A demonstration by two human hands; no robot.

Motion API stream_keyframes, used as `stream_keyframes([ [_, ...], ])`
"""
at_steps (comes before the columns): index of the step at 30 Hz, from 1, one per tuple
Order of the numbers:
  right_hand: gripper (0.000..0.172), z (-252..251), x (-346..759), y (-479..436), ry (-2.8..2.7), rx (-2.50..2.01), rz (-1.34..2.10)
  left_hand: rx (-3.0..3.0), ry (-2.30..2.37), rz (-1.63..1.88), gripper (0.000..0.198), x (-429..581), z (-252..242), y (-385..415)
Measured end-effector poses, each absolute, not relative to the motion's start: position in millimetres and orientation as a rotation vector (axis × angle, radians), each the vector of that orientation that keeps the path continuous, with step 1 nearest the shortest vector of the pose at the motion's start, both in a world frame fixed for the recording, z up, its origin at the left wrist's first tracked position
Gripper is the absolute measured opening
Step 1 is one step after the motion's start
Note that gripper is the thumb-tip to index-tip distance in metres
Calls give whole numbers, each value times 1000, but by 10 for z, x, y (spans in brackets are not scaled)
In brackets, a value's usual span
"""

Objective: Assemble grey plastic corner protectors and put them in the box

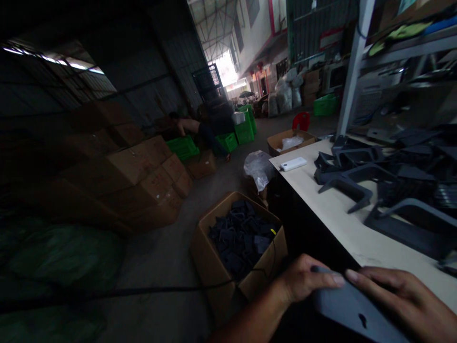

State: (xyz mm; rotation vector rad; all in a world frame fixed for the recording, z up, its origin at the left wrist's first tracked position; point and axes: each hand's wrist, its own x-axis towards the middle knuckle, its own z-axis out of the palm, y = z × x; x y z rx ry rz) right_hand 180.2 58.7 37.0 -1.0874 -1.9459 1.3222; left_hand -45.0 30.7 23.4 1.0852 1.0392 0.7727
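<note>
Dark plastic piece is held at the near edge of the counter. The left hand and right hand press on its two sides, fingers spread, so it will not slip.

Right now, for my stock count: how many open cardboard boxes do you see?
2: one box of dark parts by the bench, another box with white plastic farther off; others may be hidden.

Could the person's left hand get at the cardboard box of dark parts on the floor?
Probably yes: the left hand is just above the cardboard box, only a thin cable between, but holds a dark grey piece.
</note>
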Motion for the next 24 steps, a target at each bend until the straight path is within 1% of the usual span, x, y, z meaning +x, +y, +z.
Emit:
stream_keyframes([
  [3, 57, 407, 1763, 531, -1946, -1125, 1341, 1083, 1019, 705, 45, -481, 191, 291],
  [5, 55, 399, 1745, 491, -1929, -1160, 1357, 1127, 1004, 686, 44, -485, 153, 273],
  [8, 54, 390, 1737, 515, -1898, -1175, 1368, 1110, 976, 756, 45, -501, 27, 292],
  [10, 49, 422, 1767, 579, -1881, -1190, 1188, 1054, 981, 844, 43, -509, -76, 317],
  [13, 34, 530, 1873, 637, -1785, -1242, 753, 926, 1058, 1081, 41, -501, -160, 319],
  [14, 32, 558, 1911, 630, -1719, -1271, 675, 881, 1090, 1175, 40, -491, -165, 311],
  [15, 32, 571, 1941, 610, -1650, -1300, 675, 846, 1115, 1263, 39, -477, -164, 303],
  [17, 36, 536, 1952, 534, -1520, -1336, 902, 816, 1146, 1400, 37, -437, -157, 289],
  [19, 42, 432, 1876, 429, -1400, -1292, 1309, 832, 1169, 1453, 36, -386, -158, 272],
  [21, 47, 299, 1732, 323, -1247, -1204, 1654, 887, 1187, 1413, 36, -344, -169, 244],
  [22, 48, 236, 1653, 280, -1156, -1170, 1755, 923, 1193, 1375, 36, -335, -175, 229],
  [24, 48, 139, 1523, 217, -1023, -1133, 1829, 983, 1171, 1304, 35, -352, -183, 207],
])
